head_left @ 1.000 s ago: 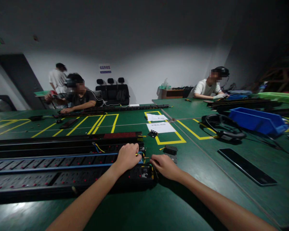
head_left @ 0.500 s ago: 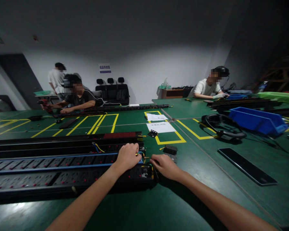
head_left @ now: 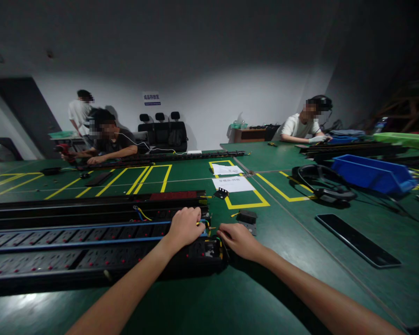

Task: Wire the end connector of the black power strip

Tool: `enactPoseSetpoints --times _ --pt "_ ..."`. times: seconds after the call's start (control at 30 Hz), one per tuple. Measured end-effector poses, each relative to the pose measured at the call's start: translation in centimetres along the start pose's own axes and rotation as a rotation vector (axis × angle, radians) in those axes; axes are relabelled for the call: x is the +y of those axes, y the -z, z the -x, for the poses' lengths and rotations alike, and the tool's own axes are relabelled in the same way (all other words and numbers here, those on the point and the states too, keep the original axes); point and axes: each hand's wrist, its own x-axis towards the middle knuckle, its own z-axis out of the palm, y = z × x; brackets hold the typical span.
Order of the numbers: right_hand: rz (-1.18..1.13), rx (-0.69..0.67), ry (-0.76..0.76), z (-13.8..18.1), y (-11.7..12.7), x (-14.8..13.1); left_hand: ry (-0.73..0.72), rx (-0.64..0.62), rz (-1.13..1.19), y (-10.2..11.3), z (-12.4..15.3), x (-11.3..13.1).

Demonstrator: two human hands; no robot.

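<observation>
Several long black power strips with socket faces lie side by side across the left of the table. My left hand (head_left: 185, 227) is closed over the right end of the blue-edged power strip (head_left: 136, 231), its fingertips beside yellow and blue wires (head_left: 207, 225). Just past that end, my right hand (head_left: 240, 241) is closed in a pinch close to the wires; what it holds is hidden. The nearest power strip (head_left: 108, 257) has an open end showing wires and metal parts. Beyond my right hand lie a small black block (head_left: 246, 216) and a black bracket (head_left: 222, 193).
On the green table (head_left: 282, 279) to the right are a phone (head_left: 358, 240), a black headset (head_left: 323, 186) and a blue bin (head_left: 373, 174). Paper sheets (head_left: 232, 184) lie ahead among yellow tape lines. Co-workers sit at the far left and far right.
Both my hands keep the same place and grip. At the far left, a co-worker's head has dipped slightly.
</observation>
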Motion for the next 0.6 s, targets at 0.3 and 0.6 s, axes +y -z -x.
enactPoseSetpoints --times 0.3,0.6 --pt "-0.002 -0.001 0.003 0.02 0.0 -0.08 0.01 0.0 0.021 0.05 -0.01 0.06" --pt "0.0 -0.018 -0.011 0.06 0.32 -0.27 0.014 -0.012 0.008 0.42 -0.04 0.28"
